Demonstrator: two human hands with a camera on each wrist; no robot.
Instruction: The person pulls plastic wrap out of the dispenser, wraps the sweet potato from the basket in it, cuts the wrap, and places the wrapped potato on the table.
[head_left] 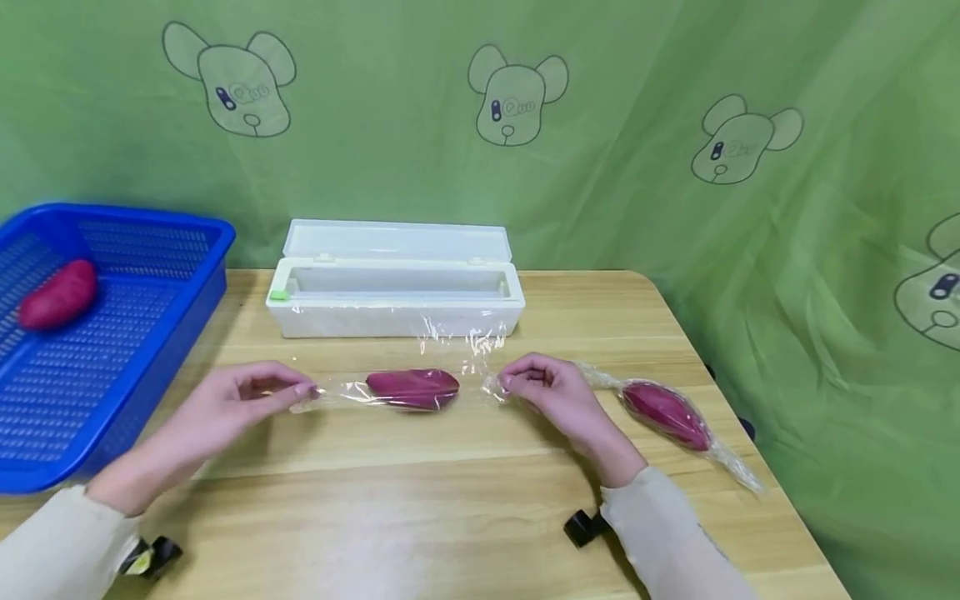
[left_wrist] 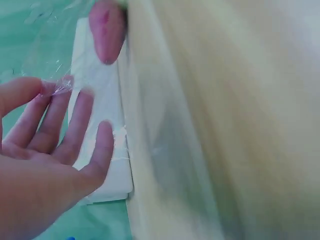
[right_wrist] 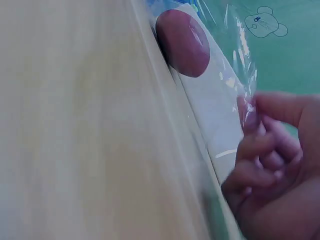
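Your left hand [head_left: 247,398] pinched one tail of the cling film [head_left: 330,395] btwn thumb and fingertips, other fingers loosely curled, and your right hand [head_left: 551,398] pinched the opposite tail w/ fingers curled in tighter. The purple sweet potato [head_left: 413,388] lay wrapped btwn the two hands, resting on the counter [head_left: 450,492] just in front of the white film dispenser [head_left: 395,292], whose lid stood open. Judging from that, you were at the twist-and-seal stage, so the advice went like this: you needed both pinches close to the potato ends, not out at the film tips, since slack there leaves air pockets. Pulling outward evenly mattered too; if one hand pulled harder, the potato would likely slide or the film tear on that side. A stray flap of film stood up near the right hand, toward the dispenser, and looked worth folding under. The left wrist view showed film clinging to the fingertips [left_wrist: 65,87], so a clean release would've needed a quick roll-off, not a straight pull. An already wrapped potato [head_left: 666,414] lay well to the right; another, unwrapped, sat in the blue basket [head_left: 180,292] at the left.
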